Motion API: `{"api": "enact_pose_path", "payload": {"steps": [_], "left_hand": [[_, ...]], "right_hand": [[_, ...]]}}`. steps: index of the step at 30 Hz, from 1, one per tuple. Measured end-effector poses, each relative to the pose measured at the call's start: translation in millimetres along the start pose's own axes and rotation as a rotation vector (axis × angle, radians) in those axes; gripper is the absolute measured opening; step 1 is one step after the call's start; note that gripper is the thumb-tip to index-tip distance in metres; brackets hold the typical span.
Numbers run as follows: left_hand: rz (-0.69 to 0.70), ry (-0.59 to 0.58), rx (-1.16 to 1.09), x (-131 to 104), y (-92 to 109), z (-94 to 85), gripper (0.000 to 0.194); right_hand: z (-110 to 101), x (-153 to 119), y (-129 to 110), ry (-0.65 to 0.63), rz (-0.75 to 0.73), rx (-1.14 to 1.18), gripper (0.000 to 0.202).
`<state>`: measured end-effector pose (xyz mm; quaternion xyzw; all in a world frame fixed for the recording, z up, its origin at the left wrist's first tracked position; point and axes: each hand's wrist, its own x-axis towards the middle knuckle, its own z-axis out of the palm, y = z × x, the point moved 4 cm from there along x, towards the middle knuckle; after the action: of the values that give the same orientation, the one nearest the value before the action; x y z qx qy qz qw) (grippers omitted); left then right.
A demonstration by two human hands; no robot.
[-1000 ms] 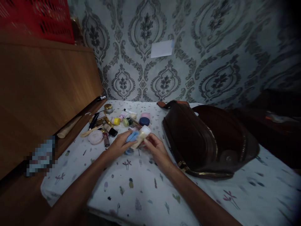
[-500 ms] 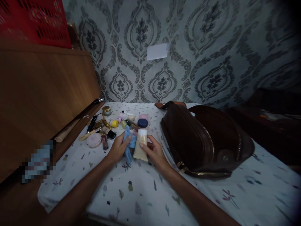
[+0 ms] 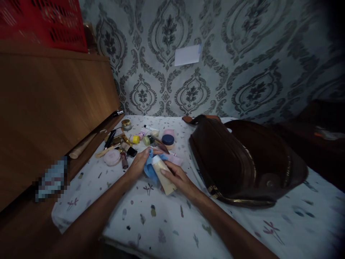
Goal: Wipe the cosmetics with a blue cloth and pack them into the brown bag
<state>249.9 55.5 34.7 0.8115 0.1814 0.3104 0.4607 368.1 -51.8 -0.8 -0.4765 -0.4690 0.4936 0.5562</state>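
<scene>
Cream-coloured tube [image 3: 165,180] is just left of the brown bag [image 3: 219,158], tilted, white cap [image 3: 155,160] pointing away from the bag. Right hand [image 3: 180,178] (bag side): fingers clamped on the tube body, thumb on its front. Left hand [image 3: 138,164], farther from the bag: fingers closed on a blue cloth [image 3: 151,174] bunched at the cap end; can't tell where its thumb is. Gripping the body likely leaves the cap end free for the cloth, with the left hand steadying from the far side. Navy-lidded jar [image 3: 168,140] and pale round compact [image 3: 112,157] lie left of the bag, probably keeping the near stretch of printed sheet [image 3: 134,223] as working room.

Versus half a second ago: tube stood nearly upright with the cloth hanging beside it; now it leans away from the bag and the cloth meets the cap. Bag, jar and compact haven't moved (only the view shifts).
</scene>
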Motion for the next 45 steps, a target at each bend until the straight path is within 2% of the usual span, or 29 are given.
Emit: {"api": "enact_pose_path", "payload": {"steps": [3,5,8,11,15,17,19,22,25,29,34,36,39,45], "left_hand": [[0.173,-0.065,0.030,-1.3,9.8,0.4,0.051],[0.233,-0.066,0.095,-1.9,12.6,1.3,0.044],[0.220,-0.012,0.154,-1.6,12.0,1.5,0.041],[0.182,0.062,0.130,-1.4,10.5,-1.4,0.039],[0.146,0.171,0.081,-1.3,8.9,-8.4,0.037],[0.153,0.179,0.084,-1.0,9.0,-9.4,0.035],[0.161,0.167,0.090,-0.5,9.1,-9.1,0.033],[0.147,0.157,0.086,-0.2,8.1,-8.5,0.031],[0.119,0.161,0.083,-0.1,6.8,-8.7,0.030],[0.064,0.161,0.085,0.9,2.9,-9.2,0.032],[0.007,0.159,0.109,2.6,-5.2,-9.3,0.032],[-0.018,0.167,0.118,3.1,-8.3,-9.1,0.032],[-0.040,0.177,0.118,3.9,-11.1,-8.7,0.033],[-0.051,0.184,0.098,4.2,-12.7,-9.1,0.034]], "right_hand": [[2.6,-2.0,-0.3,-0.039,0.077,0.053,0.039],[3.1,-1.8,0.6,-0.046,0.104,0.071,0.040],[2.3,-0.5,3.8,-0.040,0.143,0.109,0.040],[-0.3,-0.1,5.6,-0.003,0.214,0.285,0.039],[3.5,-1.6,5.1,-0.113,0.367,0.527,0.052],[5.0,-1.8,4.9,-0.138,0.380,0.536,0.052],[5.4,-1.1,5.7,-0.103,0.353,0.508,0.045],[6.9,-0.2,6.1,-0.042,0.279,0.435,0.040],[7.3,0.2,2.6,0.003,0.172,0.265,0.040],[5.1,-0.9,-4.5,0.048,0.010,-0.146,0.043],[6.5,-7.8,-14.3,0.176,-0.341,-0.786,0.039],[8.8,-10.3,-14.2,0.223,-0.391,-0.950,0.041],[10.5,-12.5,-14.9,0.283,-0.420,-1.003,0.041],[4.2,-12.6,-17.8,0.355,-0.332,-0.748,0.040]]}}
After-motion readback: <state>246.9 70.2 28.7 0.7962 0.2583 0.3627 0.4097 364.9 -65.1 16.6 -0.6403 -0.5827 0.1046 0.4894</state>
